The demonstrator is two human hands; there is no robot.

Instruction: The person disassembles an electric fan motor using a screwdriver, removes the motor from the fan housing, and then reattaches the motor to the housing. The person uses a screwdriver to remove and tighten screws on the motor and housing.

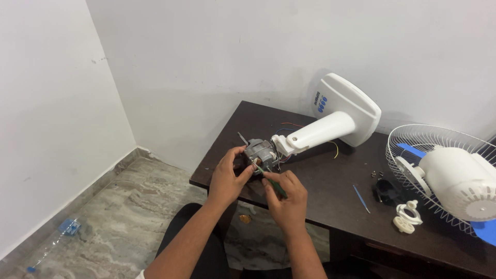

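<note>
The fan motor (261,151) is found at the table's (330,181) near-left corner, joined at its three o'clock to the fan stand (330,124), which is laid on its side toward the wall. At the motor's seven o'clock the left hand (227,178) is placed; at five o'clock, the right hand (287,199), with a screwdriver (271,181) between them. Farther toward three o'clock a small tool (361,199), a plastic nut (408,217) and the fan guard (439,175) are set.

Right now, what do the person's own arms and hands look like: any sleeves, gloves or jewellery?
Both forearms are bare up to the frame edge; no sleeves show. The left hand and right hand wear no gloves, and no rings, watch or wristband are visible. Fingernails look short and unpainted.
</note>
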